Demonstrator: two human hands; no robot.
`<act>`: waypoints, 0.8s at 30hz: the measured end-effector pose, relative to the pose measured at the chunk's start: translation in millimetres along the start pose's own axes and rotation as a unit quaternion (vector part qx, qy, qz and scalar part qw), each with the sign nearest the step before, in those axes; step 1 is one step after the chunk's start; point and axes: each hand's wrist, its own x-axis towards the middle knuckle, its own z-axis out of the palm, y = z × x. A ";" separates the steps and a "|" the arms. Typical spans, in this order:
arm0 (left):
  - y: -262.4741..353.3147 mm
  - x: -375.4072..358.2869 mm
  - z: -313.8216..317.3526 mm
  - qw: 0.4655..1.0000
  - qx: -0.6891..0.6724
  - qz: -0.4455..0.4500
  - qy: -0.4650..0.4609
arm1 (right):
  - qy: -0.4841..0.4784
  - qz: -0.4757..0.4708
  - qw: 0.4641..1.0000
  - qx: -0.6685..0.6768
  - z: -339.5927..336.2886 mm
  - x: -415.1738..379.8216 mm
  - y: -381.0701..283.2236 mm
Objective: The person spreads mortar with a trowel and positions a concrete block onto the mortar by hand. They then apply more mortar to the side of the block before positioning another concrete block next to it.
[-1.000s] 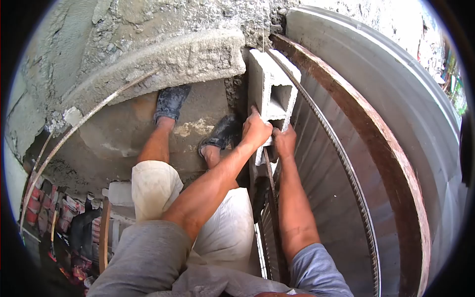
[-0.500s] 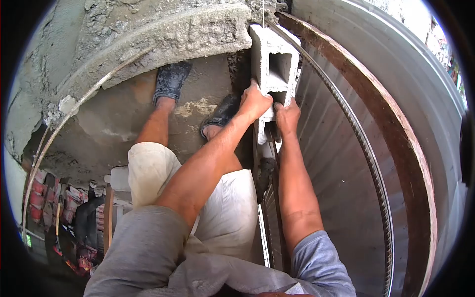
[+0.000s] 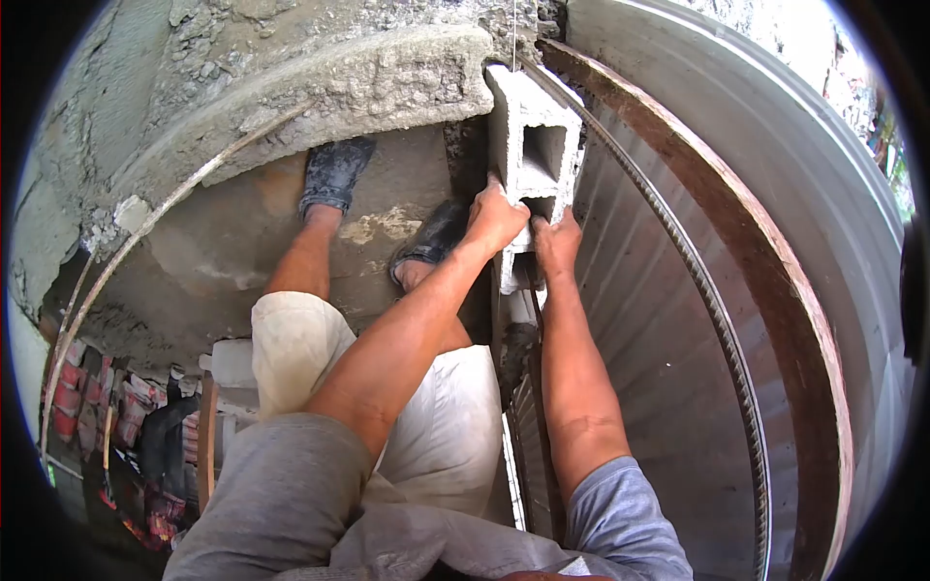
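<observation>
- Left hand (image 3: 496,219) grips the block (image 3: 531,145) on its near left face.
- Right hand (image 3: 557,242) clasps the block's near end.
- Block stands between a mortar ledge (image 3: 349,92) and corrugated sheet (image 3: 639,320), above a rebar (image 3: 531,387).

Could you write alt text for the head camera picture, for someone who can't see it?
Seen from above, a person's left hand and right hand grip a hollow concrete block standing beside a rough mortar ledge. Corrugated metal sheet lies to the right.
</observation>
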 end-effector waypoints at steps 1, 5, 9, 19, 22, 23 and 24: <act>5.6 -2.2 -3.5 1.000 0.004 -0.007 -0.018 | 0.000 -0.003 1.000 -0.008 -0.3 0.2 -0.3; 8.7 -3.1 -4.9 1.000 -0.002 -0.006 -0.023 | -0.024 0.010 1.000 -0.010 -5.4 2.9 -1.0; 1.5 -0.2 2.6 1.000 0.006 -0.001 -0.010 | -0.022 0.005 1.000 -0.007 -3.8 8.0 11.5; 2.4 0.1 9.4 1.000 0.010 0.002 0.026 | -0.040 -0.010 0.999 -0.024 -10.0 14.6 11.2; 1.5 -0.2 10.4 1.000 0.000 -0.004 0.024 | -0.052 0.003 0.999 -0.015 -11.2 16.7 14.0; 1.0 1.1 11.0 1.000 -0.001 -0.004 0.024 | -0.049 -0.009 0.998 -0.031 -10.8 18.0 15.6; 1.1 1.2 11.4 1.000 -0.002 -0.003 0.024 | -0.045 -0.021 0.998 -0.047 -11.1 18.1 15.3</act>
